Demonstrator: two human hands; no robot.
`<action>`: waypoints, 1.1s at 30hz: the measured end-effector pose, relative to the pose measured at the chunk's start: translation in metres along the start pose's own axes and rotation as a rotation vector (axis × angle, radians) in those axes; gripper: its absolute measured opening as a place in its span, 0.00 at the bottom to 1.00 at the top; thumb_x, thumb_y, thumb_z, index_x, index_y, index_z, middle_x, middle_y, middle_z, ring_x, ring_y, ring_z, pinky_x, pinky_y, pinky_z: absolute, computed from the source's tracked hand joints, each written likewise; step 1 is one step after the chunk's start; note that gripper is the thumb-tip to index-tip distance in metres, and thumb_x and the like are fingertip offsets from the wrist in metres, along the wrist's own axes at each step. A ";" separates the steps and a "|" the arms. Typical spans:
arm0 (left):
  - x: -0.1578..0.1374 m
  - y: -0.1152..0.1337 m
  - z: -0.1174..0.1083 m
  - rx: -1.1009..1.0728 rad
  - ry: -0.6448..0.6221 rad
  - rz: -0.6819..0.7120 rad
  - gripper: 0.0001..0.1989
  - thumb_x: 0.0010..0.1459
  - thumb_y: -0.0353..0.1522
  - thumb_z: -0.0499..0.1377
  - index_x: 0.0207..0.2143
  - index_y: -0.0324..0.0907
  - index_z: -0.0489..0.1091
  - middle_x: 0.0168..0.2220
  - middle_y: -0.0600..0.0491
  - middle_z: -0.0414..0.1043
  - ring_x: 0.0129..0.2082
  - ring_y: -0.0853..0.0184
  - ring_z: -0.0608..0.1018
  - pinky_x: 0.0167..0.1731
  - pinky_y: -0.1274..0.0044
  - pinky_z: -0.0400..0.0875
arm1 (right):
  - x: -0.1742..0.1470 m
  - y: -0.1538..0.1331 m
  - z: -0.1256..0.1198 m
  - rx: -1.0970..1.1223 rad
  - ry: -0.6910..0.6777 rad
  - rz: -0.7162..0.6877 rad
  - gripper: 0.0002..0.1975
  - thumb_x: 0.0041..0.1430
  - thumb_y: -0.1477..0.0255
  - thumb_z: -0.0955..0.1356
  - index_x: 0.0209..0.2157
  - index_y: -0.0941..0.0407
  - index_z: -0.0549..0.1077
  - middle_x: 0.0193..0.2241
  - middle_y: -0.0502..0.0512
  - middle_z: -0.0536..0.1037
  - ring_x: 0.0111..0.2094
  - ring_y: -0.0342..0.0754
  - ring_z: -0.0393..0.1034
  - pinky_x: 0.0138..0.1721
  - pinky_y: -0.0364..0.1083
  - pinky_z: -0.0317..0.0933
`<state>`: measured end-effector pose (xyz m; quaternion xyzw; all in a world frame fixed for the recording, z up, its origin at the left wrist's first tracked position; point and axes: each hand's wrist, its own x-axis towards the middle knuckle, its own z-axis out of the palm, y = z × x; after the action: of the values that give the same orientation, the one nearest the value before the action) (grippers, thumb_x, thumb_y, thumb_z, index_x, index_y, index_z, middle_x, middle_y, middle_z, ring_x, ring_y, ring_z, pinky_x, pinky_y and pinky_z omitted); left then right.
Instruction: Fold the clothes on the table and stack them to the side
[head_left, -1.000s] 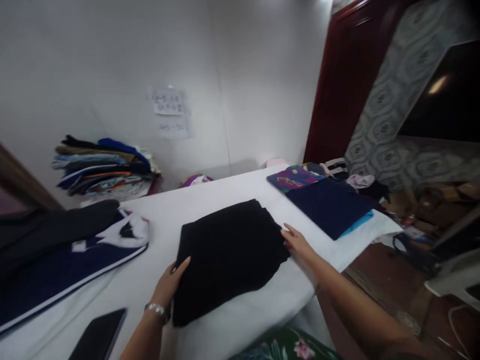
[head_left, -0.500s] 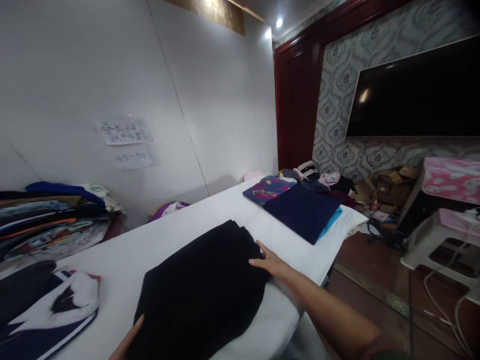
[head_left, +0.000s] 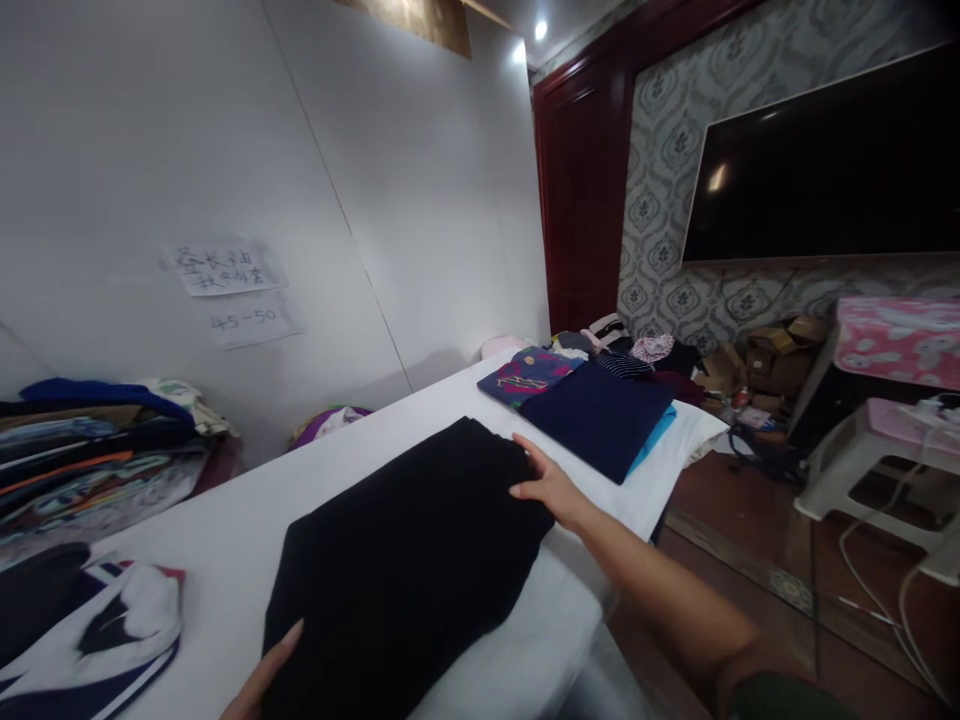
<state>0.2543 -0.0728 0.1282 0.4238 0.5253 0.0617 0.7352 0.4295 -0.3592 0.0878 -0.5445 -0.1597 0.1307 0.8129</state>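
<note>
A black folded garment [head_left: 405, 550] lies across the near part of the white table [head_left: 352, 440], its exact kind not clear. My right hand [head_left: 551, 488] grips its right edge, thumb on top and index finger along the far side; the other fingers are hidden. At the lower left, my left hand [head_left: 271, 672] is partly cut off by the frame, with a thumb resting over the garment's left edge and the rest out of sight beneath. Beyond lies a dark navy folded garment [head_left: 600, 415] next to a patterned purple-grey one [head_left: 529, 372].
A navy and white garment [head_left: 97, 640] lies at the table's left. Piled clothes [head_left: 97, 440] rise behind it. A white stool [head_left: 877, 450] with cables stands on the floor at right, near cardboard boxes [head_left: 784, 355]. Paper notes [head_left: 232, 285] hang on the pale wall.
Both hands have shifted slightly with the black garment, its right side moving farther out and to the right. It looks spread a little wider and flatter. The camera view has turned slightly.
</note>
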 end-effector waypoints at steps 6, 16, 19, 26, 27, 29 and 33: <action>0.005 -0.001 0.065 0.050 -0.396 0.104 0.21 0.51 0.32 0.61 0.49 0.46 0.71 0.42 0.53 0.78 0.43 0.56 0.78 0.42 0.66 0.77 | 0.011 -0.063 -0.059 -0.133 0.053 -0.127 0.47 0.38 0.73 0.74 0.61 0.43 0.56 0.55 0.50 0.68 0.52 0.55 0.66 0.50 0.52 0.64; 0.007 -0.026 0.259 0.078 -0.800 0.127 0.17 0.54 0.38 0.61 0.44 0.38 0.73 0.40 0.45 0.78 0.41 0.59 0.79 0.46 0.72 0.74 | 0.054 -0.162 -0.204 -0.609 0.201 -0.120 0.44 0.44 0.78 0.69 0.64 0.51 0.52 0.59 0.55 0.65 0.52 0.52 0.66 0.49 0.49 0.64; 0.010 -0.043 0.315 0.068 -0.833 0.103 0.18 0.52 0.39 0.62 0.44 0.40 0.72 0.40 0.47 0.78 0.41 0.61 0.79 0.44 0.72 0.74 | 0.073 -0.191 -0.246 -0.713 0.257 -0.075 0.44 0.44 0.79 0.68 0.63 0.53 0.53 0.57 0.56 0.67 0.49 0.52 0.68 0.47 0.50 0.65; 0.016 -0.100 0.396 0.192 -0.798 -0.056 0.20 0.50 0.42 0.63 0.44 0.44 0.69 0.43 0.47 0.75 0.38 0.61 0.79 0.38 0.69 0.74 | 0.107 -0.184 -0.323 -1.285 0.541 0.047 0.38 0.50 0.76 0.67 0.63 0.58 0.55 0.55 0.61 0.69 0.50 0.53 0.68 0.49 0.50 0.63; 0.018 -0.107 0.400 0.231 -0.780 -0.073 0.22 0.48 0.42 0.64 0.44 0.44 0.68 0.44 0.46 0.75 0.38 0.60 0.79 0.37 0.68 0.74 | 0.107 -0.171 -0.330 -1.327 0.576 0.085 0.36 0.50 0.75 0.67 0.62 0.59 0.56 0.54 0.63 0.70 0.50 0.55 0.68 0.50 0.51 0.62; 0.020 -0.116 0.405 0.261 -0.757 -0.077 0.25 0.46 0.41 0.66 0.46 0.46 0.67 0.45 0.46 0.74 0.37 0.59 0.79 0.35 0.67 0.73 | 0.105 -0.143 -0.340 -1.365 0.603 0.131 0.33 0.52 0.74 0.65 0.60 0.62 0.59 0.52 0.65 0.71 0.51 0.57 0.67 0.52 0.52 0.59; 0.022 -0.121 0.407 0.215 -0.756 -0.011 0.27 0.44 0.38 0.67 0.48 0.47 0.64 0.45 0.47 0.74 0.35 0.61 0.79 0.33 0.69 0.73 | 0.103 -0.110 -0.353 -1.439 0.619 0.171 0.28 0.57 0.73 0.61 0.60 0.60 0.60 0.55 0.63 0.69 0.55 0.54 0.64 0.55 0.50 0.57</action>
<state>0.5565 -0.3652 0.0650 0.4886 0.2230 -0.1581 0.8286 0.6695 -0.6583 0.0762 -0.9591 0.0709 -0.1003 0.2551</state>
